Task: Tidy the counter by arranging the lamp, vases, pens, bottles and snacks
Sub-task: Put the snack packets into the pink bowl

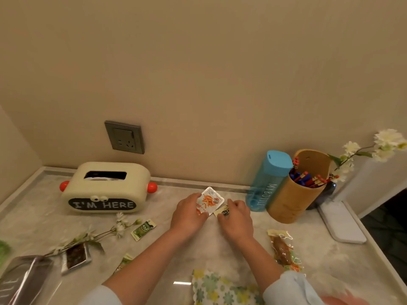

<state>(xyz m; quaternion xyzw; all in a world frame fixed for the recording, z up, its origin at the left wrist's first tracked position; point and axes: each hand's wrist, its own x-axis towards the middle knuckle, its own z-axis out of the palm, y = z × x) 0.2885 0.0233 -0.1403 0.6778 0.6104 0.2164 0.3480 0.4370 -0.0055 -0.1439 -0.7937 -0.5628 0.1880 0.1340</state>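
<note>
1. Left hand (189,214): fingers (187,199) and thumb were curled round the left edge of a white-and-orange printed snack packet (210,201), pinching it. The packet was tilted, at mid-worktop near the back wall.
2. Right hand (236,216): fingers (236,204) were bent close together over a small cream sachet with dark print (223,211), gripping it. The sachet overlapped the snack packet's lower right corner.
3. Pale marble-patterned worktop (326,260): it carried all the items below.
4. Translucent blue plastic bottle with blue lid (267,181): it stood upright, right of the hands, by the wall.
5. Tan cylindrical pen holder (295,199): it touched the bottle's right side and held red and blue pens (305,179).
6. Dark vase (330,190): it was mostly hidden behind the holder, with a white flower spray (387,142) rising rightward.
7. White flat lamp base (341,223): it lay at the right edge.
8. Clear-wrapped brown meat snack (283,249): it lay beside the right forearm.
9. Floral yellow-green cloth (220,287): it lay at the near edge, between the forearms.
10. Green sachet (143,230): it lay left of the left hand.
11. Loose white flower stem (99,234): it lay flat, just beside the green sachet.
12. Silver-edged dark snack packet (76,256): it lay at the stem's lower end.
13. Cream tissue box lettered "I'M HERE" (105,188): it stood at back left.
14. Dark translucent bottle (22,278): it lay on its side at the near left corner.
</note>
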